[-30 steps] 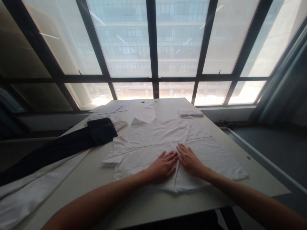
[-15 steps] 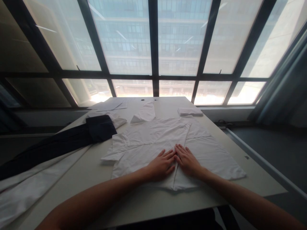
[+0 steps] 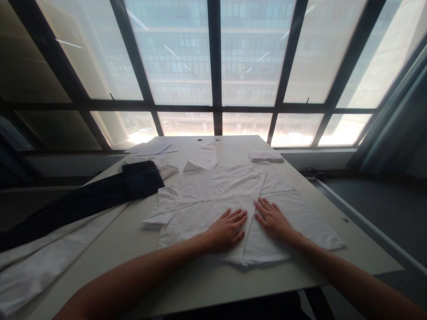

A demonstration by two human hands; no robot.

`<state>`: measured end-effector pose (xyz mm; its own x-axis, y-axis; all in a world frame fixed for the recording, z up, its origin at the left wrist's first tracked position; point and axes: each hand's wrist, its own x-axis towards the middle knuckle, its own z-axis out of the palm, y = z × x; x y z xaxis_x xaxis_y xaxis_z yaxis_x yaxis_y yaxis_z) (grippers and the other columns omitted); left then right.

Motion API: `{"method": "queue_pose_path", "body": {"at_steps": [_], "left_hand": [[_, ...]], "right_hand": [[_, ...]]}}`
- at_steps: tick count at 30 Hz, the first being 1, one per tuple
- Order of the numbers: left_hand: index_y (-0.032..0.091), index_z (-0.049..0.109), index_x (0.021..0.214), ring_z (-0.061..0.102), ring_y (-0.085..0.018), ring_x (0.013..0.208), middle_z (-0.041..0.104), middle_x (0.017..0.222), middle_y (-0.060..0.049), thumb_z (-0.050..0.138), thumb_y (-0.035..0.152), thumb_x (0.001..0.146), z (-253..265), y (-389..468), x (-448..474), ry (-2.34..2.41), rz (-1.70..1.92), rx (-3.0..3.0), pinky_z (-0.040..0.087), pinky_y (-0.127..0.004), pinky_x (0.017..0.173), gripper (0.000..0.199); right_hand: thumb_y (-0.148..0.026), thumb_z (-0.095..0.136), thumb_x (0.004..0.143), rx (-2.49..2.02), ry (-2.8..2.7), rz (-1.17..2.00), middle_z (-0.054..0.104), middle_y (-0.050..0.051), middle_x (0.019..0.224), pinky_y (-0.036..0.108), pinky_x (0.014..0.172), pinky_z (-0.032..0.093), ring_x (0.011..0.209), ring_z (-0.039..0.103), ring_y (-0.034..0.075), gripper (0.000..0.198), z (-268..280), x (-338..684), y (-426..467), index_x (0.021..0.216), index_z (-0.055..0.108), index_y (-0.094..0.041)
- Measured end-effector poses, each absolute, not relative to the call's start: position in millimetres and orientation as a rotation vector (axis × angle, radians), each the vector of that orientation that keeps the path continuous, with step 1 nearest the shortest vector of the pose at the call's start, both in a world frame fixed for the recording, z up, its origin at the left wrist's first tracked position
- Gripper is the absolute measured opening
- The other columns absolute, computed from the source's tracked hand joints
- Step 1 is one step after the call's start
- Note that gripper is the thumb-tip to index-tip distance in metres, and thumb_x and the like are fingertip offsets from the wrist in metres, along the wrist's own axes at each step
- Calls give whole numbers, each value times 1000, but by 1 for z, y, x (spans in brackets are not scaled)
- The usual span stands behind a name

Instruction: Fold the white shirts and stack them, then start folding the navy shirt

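Observation:
A white shirt (image 3: 207, 186) lies spread on the white table, one front panel lapped over the other along a slanting edge. My left hand (image 3: 227, 227) rests flat on the cloth just left of that edge, fingers stretched out. To its right, my right hand (image 3: 271, 218) lies flat across the other side of the edge, fingers apart. A gap of cloth separates the two hands. One short sleeve (image 3: 163, 206) points left. The shirt's lower right corner reaches toward the table's right side. Neither hand grips anything.
Dark navy cloth (image 3: 143, 180) and long white cloth (image 3: 50, 262) hang over the table's left edge. A folded white cloth (image 3: 265, 156) sits at the far right, papers (image 3: 150, 147) at the far left. Windows stand behind the table (image 3: 360, 253); a curtain (image 3: 393, 120) hangs at right.
My hands were touching at the fingertips over the slanting edge. My right hand has slid to the right, leaving a gap. My left hand stays nearly in place.

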<state>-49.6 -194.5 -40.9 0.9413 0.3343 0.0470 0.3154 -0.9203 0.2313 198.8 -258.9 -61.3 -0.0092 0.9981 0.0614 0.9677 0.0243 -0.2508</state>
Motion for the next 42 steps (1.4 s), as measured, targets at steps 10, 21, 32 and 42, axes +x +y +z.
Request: {"method": "queue_pose_path", "body": {"at_steps": [10,21,32,42], "left_hand": [[20,27,161,18,-24,156,25,168,-10,37,43,105,-38,-195,-50,492,107,2845,12,-49,126,61],[20,30,160,17,-24,156,25,167,-10,38,42,105,-37,-195,-49,507,110,2849,12,-48,126,60],[21,28,160,18,-25,156,25,167,-10,39,41,104,-39,-194,-49,494,120,2855,13,-49,126,60],[21,29,160,23,-27,155,30,166,-11,40,41,104,-38,-195,-49,488,164,2869,16,-51,125,61]], "right_hand": [[-47,30,104,-2238,-1913,-31,29,12,166,50,123,21,154,23,26,62,-85,280,-285,157,39,-17],[-43,27,103,-2380,-1750,-155,39,17,161,50,122,25,151,30,29,63,-93,347,-309,153,45,-9],[-41,28,103,-2256,-1734,-197,39,21,160,53,122,23,152,28,31,61,-74,308,-294,152,45,-8],[-43,34,104,-1883,-2134,295,20,14,169,48,124,14,157,12,25,63,-41,182,-236,160,32,-15]]}}
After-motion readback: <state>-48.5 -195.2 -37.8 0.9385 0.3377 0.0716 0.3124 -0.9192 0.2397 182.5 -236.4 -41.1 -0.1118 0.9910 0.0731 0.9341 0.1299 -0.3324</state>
